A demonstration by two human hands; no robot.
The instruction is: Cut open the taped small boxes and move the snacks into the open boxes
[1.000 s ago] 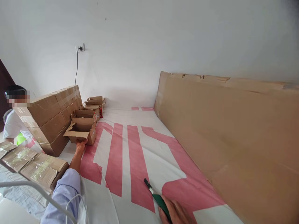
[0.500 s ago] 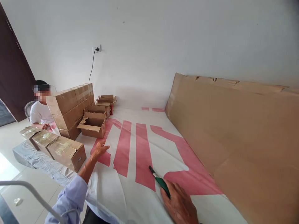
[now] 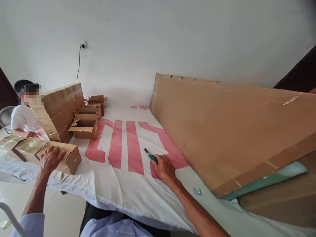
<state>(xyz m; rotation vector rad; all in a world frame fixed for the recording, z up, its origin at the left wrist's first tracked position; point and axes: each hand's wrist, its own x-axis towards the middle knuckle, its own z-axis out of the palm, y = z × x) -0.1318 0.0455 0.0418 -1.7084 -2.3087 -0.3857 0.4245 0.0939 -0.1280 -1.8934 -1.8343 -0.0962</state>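
The green-handled cutter (image 3: 151, 156) lies on the white-and-red sheet (image 3: 123, 184), its handle under the fingers of the right hand (image 3: 165, 169), which curl closed over it; the blade end points away from the hand. The left hand (image 3: 50, 158) rests flat, fingers spread, on a taped cardboard box (image 3: 70, 161). Beyond that hand stand open cartons (image 3: 85, 128). A large cardboard sheet (image 3: 222, 131) lies beside the right hand.

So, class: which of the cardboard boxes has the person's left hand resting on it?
The taped, closed box nearest the table's front-left edge; the left hand lies on its top.
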